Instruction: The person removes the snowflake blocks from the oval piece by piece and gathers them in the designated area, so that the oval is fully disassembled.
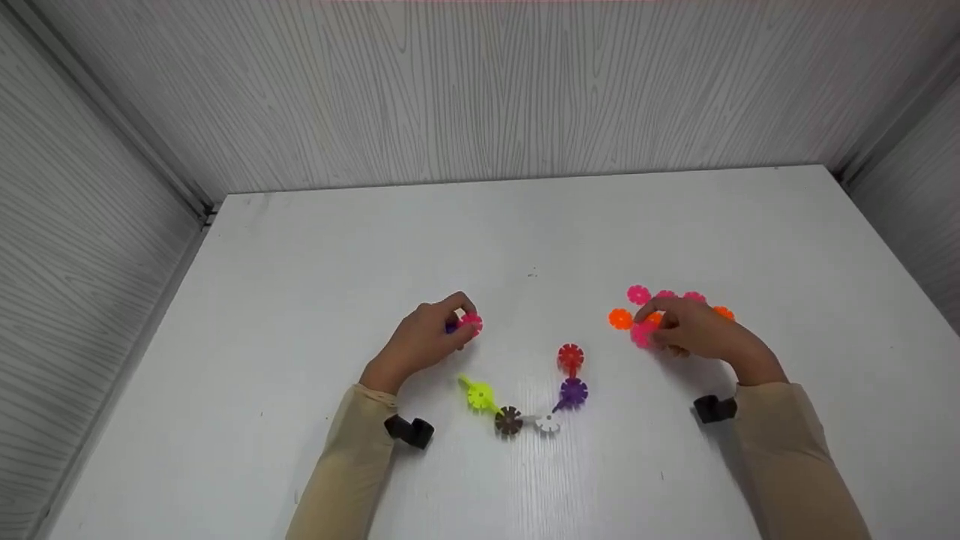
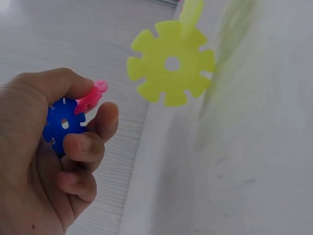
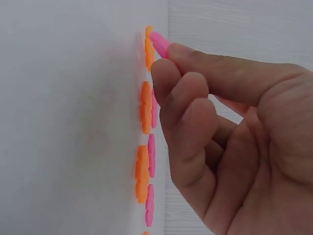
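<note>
Just blue and pink discs [image 2: 58, 129] in left fingers [image 2: 85, 147]

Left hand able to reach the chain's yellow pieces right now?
Likely yes: nothing shows between the left hand and the yellow pieces, though it holds a blue piece and a pink piece.

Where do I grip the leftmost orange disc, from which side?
Probably pinch the orange disc by its notched rim, coming from the left: it lies flat, that edge free, while the right hand and held pink disc sit to its right.
</note>
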The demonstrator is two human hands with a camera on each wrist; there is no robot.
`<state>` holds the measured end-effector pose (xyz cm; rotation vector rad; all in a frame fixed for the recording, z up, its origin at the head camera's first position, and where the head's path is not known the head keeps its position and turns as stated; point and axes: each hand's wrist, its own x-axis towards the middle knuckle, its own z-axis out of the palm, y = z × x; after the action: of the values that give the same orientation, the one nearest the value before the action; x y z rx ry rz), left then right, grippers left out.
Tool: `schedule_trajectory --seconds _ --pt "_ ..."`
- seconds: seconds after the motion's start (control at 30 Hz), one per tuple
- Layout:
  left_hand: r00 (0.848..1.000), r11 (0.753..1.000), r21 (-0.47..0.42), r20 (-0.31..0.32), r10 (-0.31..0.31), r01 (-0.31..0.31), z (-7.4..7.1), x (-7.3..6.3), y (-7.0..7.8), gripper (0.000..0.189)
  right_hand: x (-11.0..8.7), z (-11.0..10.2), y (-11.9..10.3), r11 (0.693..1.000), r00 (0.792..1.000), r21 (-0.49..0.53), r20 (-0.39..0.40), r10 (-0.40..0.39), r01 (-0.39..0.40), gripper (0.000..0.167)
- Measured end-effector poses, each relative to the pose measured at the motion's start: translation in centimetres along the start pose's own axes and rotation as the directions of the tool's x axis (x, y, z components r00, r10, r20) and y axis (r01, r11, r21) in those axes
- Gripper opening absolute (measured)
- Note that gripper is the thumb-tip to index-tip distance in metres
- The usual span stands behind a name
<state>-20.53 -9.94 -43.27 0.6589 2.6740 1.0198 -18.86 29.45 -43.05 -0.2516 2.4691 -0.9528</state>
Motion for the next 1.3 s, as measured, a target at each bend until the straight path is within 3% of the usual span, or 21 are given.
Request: schedule_trajectory --seconds 0.3,0.93,1.17,1.3 --pt "1.0 1.0 -0.001 -0.009 -0.006 0.006 0.2 0.1 0.2 0.016 0.1 0.2 0.3 1.0 1.0 -0.018 0.003 0.021 -0.021 0.026" --pt "0.993 0.993 -0.028 -0.054 0.109 -0.111 0.9 0.1 0.8 0.009 0.4 0.4 0.0 0.999 0.999 -0.035 -0.036 -0.002 0.001 0.031" --pt "0.994 0.989 -0.1 -0.023 0.108 -0.11 1.4 0.2 1.7 0.01 0.2 0.8 -1.7 0.995 0.989 0.016 -0.116 -0.092 0.094 0.031" --pt "0.995 0.981 -0.174 0.04 0.092 -0.084 1.6 0.2 2.3 0.017 0.2 1.3 -2.7 0.991 0.988 0.081 -0.113 -0.101 0.111 0.031"
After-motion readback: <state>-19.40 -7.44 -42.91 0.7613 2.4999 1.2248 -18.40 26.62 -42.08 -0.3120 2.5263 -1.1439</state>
